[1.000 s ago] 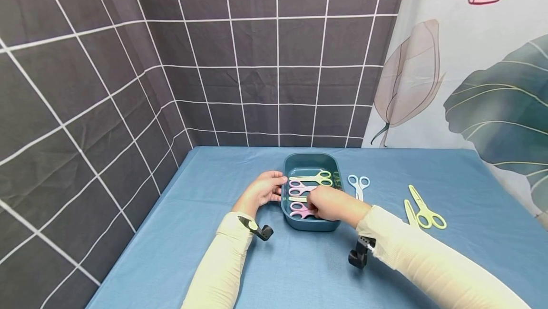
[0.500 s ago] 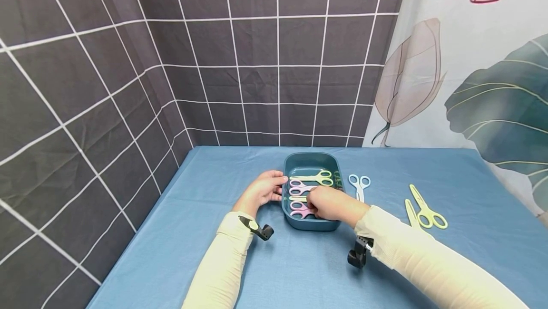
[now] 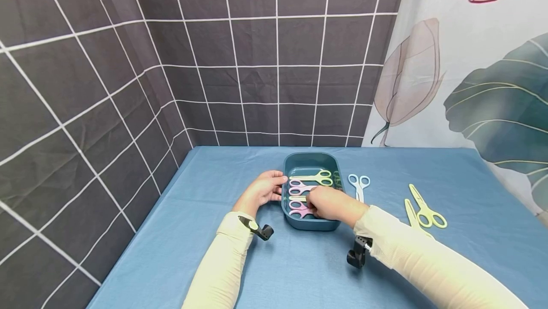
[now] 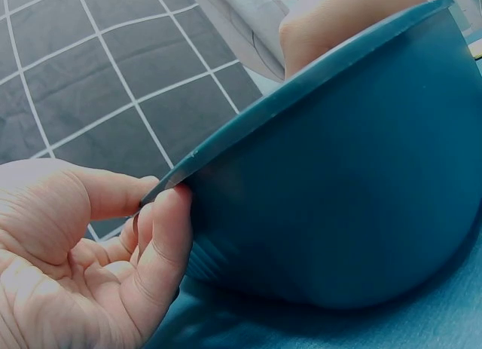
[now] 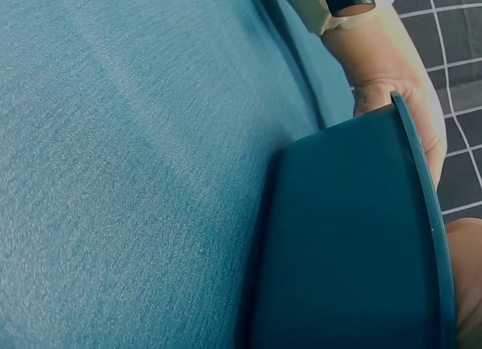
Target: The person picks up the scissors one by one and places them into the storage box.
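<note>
Head view: teal bin; nearer pink scissors inside, seven o'clock; left hand at bin's nine; right hand inside, four o'clock, fingers hidden, grip cannot be told; pale-blue scissors outside, three o'clock. Left wrist: fingers pinching rim. Right wrist: bin's outer wall.
</note>
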Available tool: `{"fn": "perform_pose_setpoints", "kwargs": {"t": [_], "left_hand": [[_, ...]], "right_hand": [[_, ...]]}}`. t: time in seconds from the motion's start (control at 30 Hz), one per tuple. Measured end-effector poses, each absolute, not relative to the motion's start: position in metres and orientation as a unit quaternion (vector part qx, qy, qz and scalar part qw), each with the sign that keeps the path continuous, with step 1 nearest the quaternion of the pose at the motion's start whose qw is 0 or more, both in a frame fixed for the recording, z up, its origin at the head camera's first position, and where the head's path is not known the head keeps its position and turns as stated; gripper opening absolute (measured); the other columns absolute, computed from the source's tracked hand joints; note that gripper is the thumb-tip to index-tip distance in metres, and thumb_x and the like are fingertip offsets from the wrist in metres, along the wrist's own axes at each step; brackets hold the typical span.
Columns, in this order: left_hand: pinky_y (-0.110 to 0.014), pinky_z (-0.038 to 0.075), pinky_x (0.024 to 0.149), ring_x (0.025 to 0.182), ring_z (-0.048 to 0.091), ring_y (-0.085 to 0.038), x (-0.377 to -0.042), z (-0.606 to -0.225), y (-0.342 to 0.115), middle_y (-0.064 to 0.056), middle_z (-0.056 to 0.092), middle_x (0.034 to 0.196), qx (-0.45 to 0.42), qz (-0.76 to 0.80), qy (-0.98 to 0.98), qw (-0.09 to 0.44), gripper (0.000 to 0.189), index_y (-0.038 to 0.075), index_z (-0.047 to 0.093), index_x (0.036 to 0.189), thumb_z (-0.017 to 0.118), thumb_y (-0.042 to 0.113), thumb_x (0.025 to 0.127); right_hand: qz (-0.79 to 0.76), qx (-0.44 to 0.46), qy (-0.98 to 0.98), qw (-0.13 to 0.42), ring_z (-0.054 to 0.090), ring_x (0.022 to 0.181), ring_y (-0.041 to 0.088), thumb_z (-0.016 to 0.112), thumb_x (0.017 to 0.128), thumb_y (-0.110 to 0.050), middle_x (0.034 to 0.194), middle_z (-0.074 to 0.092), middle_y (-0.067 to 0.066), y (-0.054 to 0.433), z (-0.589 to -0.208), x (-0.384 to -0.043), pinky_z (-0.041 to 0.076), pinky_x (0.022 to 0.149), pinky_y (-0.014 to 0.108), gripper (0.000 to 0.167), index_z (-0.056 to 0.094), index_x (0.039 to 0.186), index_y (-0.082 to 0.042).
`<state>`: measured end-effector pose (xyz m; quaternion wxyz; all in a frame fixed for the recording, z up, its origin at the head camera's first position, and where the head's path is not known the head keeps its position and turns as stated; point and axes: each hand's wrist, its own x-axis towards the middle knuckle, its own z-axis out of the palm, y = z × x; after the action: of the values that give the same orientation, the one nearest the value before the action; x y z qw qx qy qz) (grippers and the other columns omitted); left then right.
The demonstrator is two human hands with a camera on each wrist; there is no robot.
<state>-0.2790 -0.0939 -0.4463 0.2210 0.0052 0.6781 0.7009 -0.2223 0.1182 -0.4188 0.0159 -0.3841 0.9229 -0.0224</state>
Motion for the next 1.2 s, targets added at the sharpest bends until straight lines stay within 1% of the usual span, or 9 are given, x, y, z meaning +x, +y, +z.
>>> {"fn": "perform_pose_setpoints", "kwargs": {"t": [0.17, 0.33, 0.47, 0.6, 0.7, 0.87, 1.03, 1.13, 1.2], "left_hand": [[-0.021, 0.052, 0.045, 0.057, 0.051, -0.011, -0.281, -0.448, -0.094, -0.004, 0.056, 0.076, -0.008, 0.700, 0.678, 0.223, 0.010, 0.005, 0.052, 0.109, 0.059, 0.009, 0.102], [-0.022, 0.053, 0.045, 0.058, 0.052, -0.011, -0.280, -0.449, -0.094, -0.004, 0.056, 0.077, -0.010, 0.700, 0.677, 0.227, 0.011, 0.005, 0.052, 0.110, 0.058, 0.009, 0.102], [-0.022, 0.053, 0.046, 0.058, 0.053, -0.011, -0.280, -0.450, -0.094, -0.004, 0.057, 0.077, -0.007, 0.701, 0.676, 0.225, 0.011, 0.005, 0.052, 0.110, 0.058, 0.009, 0.102], [-0.022, 0.053, 0.046, 0.057, 0.054, -0.011, -0.280, -0.450, -0.094, -0.004, 0.058, 0.077, -0.006, 0.702, 0.676, 0.224, 0.011, 0.005, 0.052, 0.110, 0.058, 0.009, 0.103], [-0.022, 0.053, 0.046, 0.057, 0.054, -0.011, -0.279, -0.449, -0.094, -0.004, 0.058, 0.077, -0.007, 0.703, 0.675, 0.226, 0.012, 0.004, 0.052, 0.112, 0.057, 0.009, 0.103], [-0.022, 0.053, 0.046, 0.057, 0.053, -0.011, -0.279, -0.448, -0.094, -0.004, 0.058, 0.077, -0.008, 0.704, 0.673, 0.227, 0.016, 0.003, 0.051, 0.116, 0.058, 0.008, 0.102], [-0.021, 0.052, 0.046, 0.057, 0.053, -0.011, -0.279, -0.449, -0.092, -0.004, 0.058, 0.078, -0.005, 0.706, 0.670, 0.229, 0.016, 0.003, 0.051, 0.116, 0.058, 0.008, 0.102], [-0.022, 0.052, 0.046, 0.058, 0.052, -0.011, -0.279, -0.450, -0.092, -0.004, 0.057, 0.078, -0.007, 0.705, 0.671, 0.228, 0.016, 0.004, 0.052, 0.115, 0.059, 0.009, 0.102], [-0.022, 0.053, 0.046, 0.058, 0.052, -0.011, -0.279, -0.451, -0.092, -0.005, 0.057, 0.079, -0.009, 0.703, 0.674, 0.229, 0.017, 0.004, 0.052, 0.116, 0.059, 0.009, 0.102]], "right_hand": [[-0.033, -0.393, 0.919, 0.021, 0.047, 0.062, 0.011, 0.079, 0.080, -0.006, 0.068, 0.050, -0.006, 0.120, -0.418, -0.224, 0.045, 0.057, 0.028, 0.019, 0.063, 0.074, -0.014], [-0.066, -0.387, 0.920, 0.012, 0.049, 0.065, 0.010, 0.078, 0.082, -0.010, 0.073, 0.054, -0.006, 0.125, -0.412, -0.227, 0.047, 0.061, 0.028, 0.012, 0.067, 0.080, -0.014], [-0.086, -0.371, 0.924, -0.024, 0.050, 0.068, 0.010, 0.075, 0.086, -0.012, 0.078, 0.056, -0.004, 0.132, -0.397, -0.230, 0.048, 0.061, 0.029, 0.006, 0.068, 0.086, -0.012], [-0.113, -0.333, 0.934, -0.060, 0.053, 0.069, 0.010, 0.072, 0.092, -0.014, 0.082, 0.060, -0.003, 0.145, -0.378, -0.235, 0.050, 0.061, 0.029, 0.005, 0.069, 0.092, -0.011], [-0.130, -0.305, 0.940, -0.085, 0.055, 0.068, 0.011, 0.070, 0.092, -0.013, 0.080, 0.063, -0.002, 0.160, -0.365, -0.241, 0.052, 0.062, 0.032, 0.004, 0.069, 0.091, -0.010], [-0.132, -0.257, 0.952, -0.102, 0.056, 0.064, 0.013, 0.068, 0.092, -0.013, 0.076, 0.064, -0.001, 0.196, -0.351, -0.251, 0.052, 0.061, 0.037, 0.005, 0.069, 0.092, -0.007], [-0.120, -0.206, 0.966, -0.098, 0.059, 0.064, 0.017, 0.066, 0.091, -0.014, 0.075, 0.066, 0.002, 0.242, -0.351, -0.255, 0.054, 0.063, 0.045, 0.010, 0.068, 0.094, -0.004], [-0.099, -0.175, 0.977, -0.066, 0.061, 0.067, 0.021, 0.067, 0.090, -0.016, 0.077, 0.067, 0.005, 0.274, -0.357, -0.256, 0.054, 0.065, 0.048, 0.015, 0.066, 0.095, -0.001], [-0.078, -0.153, 0.985, -0.029, 0.061, 0.069, 0.024, 0.068, 0.090, -0.017, 0.080, 0.066, 0.008, 0.296, -0.363, -0.255, 0.054, 0.065, 0.049, 0.020, 0.064, 0.096, 0.002]]}}
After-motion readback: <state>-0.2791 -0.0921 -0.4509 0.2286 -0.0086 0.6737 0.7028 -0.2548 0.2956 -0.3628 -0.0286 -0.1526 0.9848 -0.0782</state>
